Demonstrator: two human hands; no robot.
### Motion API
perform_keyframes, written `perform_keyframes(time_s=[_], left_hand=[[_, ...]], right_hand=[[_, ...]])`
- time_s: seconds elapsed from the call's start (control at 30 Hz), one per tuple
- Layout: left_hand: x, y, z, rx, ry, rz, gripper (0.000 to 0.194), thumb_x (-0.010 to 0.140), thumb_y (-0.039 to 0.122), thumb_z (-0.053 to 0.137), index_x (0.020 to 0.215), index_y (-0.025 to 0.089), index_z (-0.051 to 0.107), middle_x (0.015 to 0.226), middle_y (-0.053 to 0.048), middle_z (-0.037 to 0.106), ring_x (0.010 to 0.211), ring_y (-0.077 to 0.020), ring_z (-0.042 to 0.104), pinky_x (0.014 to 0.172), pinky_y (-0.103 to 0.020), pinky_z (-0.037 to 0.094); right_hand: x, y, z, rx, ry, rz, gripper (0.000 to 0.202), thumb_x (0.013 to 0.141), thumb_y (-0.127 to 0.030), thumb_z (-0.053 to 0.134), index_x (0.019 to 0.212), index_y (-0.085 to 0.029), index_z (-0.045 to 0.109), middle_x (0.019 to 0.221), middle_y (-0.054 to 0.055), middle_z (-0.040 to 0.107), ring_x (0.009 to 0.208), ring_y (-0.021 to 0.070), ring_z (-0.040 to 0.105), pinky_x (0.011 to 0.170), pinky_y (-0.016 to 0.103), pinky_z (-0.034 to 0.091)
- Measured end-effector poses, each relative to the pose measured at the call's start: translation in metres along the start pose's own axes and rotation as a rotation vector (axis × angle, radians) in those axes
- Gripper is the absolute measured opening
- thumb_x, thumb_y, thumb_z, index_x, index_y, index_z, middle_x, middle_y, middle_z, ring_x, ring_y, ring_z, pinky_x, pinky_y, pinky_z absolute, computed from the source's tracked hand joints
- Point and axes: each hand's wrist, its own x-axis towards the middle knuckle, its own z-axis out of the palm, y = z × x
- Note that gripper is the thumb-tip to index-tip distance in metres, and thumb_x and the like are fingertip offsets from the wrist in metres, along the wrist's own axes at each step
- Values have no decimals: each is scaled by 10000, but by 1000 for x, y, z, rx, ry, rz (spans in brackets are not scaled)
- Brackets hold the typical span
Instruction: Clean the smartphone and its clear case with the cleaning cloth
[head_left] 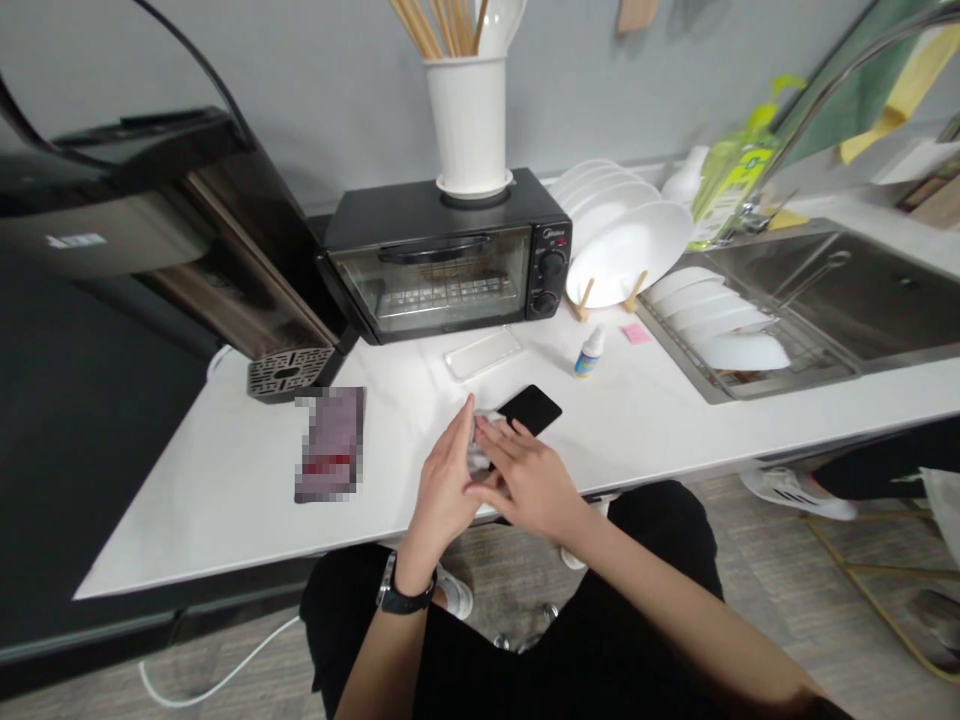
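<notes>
My left hand (444, 485), with a watch at its wrist, stands on edge with its fingers straight and pressed together. Facing it is my right hand (531, 482), its fingers bent inward and its thumb reaching toward the left one. A crumpled greyish-white cloth (481, 432) is gripped between the two hands; their fingers cover part of it. Just beyond the right fingers, a black smartphone (534, 408) lies on the white counter (615, 440), its near end hidden by the hand. Farther back lie a clear phone case (484, 353) and a small white spray bottle (589, 352), which stands upright.
A blurred-out purple packet (331, 445) lies at left, beside a black drinks machine (292, 365). Behind are a toaster oven (450, 270), racked plates (630, 255) and a pink note (636, 333). A sink (847, 300) with bowls (720, 320) is at right. Another person's shoe (799, 494) shows below.
</notes>
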Motion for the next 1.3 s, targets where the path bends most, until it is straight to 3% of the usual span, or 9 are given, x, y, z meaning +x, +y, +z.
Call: perform_keyframes(time_s=[0.07,0.23,0.4,0.57,0.73,0.93,1.07,1.23,1.3], left_hand=[[0,1,0,-3,-17,-10,705,653,175,456,1178,310,6,1236,74,179,1093,-162,269,923,-316,257],[1,1,2,-7,-2,-35,694,671,206,444,1171,326,-22,1234,88,176,1090,-156,275,925,-327,242],[0,-1,0,-43,-25,-24,741,644,179,475,1177,308,-24,1242,74,159,1081,-147,289,924,-291,255],[0,0,-1,-60,12,-30,717,662,190,456,1171,327,-31,1240,82,156,1079,-149,294,935,-312,236],[1,0,-1,-29,-26,-25,728,645,180,470,1169,339,-9,1230,90,185,1099,-160,256,927,-326,254],[2,2,-1,-25,4,-18,704,665,181,448,1173,323,-19,1235,74,176,1101,-164,251,932,-347,240],[1,2,-2,-24,-12,-6,728,638,158,472,1171,333,9,1227,72,203,1095,-171,264,916,-348,268],[1,0,0,-29,8,-4,697,658,194,457,1179,308,8,1242,64,162,1104,-164,245,928,-329,251],[1,0,0,-22,8,3,685,663,178,444,1180,304,11,1245,69,147,1113,-153,224,938,-319,233]], right_hand=[[-7,1,-4,18,-32,-17,528,684,-493,309,1148,-246,254,1184,-29,298,1079,163,265,938,332,205],[-7,14,-10,-34,56,170,462,724,-418,299,1142,-222,277,1190,0,286,1085,195,248,925,383,203],[-6,0,-6,62,-41,-45,514,686,-454,346,1145,-238,261,1173,-19,320,1068,170,286,924,355,233],[-5,12,-9,-14,22,118,418,739,-372,297,1131,-226,293,1175,8,316,1073,178,274,916,386,232],[-6,2,-4,48,-51,-31,495,691,-469,312,1137,-257,271,1177,-35,310,1072,153,280,932,338,226],[-3,9,-7,-45,54,167,469,723,-420,293,1144,-214,276,1190,14,287,1088,193,239,926,404,190],[-8,1,-8,0,-32,-43,519,679,-467,334,1148,-258,254,1174,-33,312,1077,171,264,926,367,219],[-8,10,-12,-84,51,144,465,718,-400,316,1154,-257,244,1181,-12,296,1074,203,263,917,421,191],[-2,7,-9,-70,59,116,489,708,-414,331,1156,-237,248,1177,0,305,1077,207,260,918,420,188]])
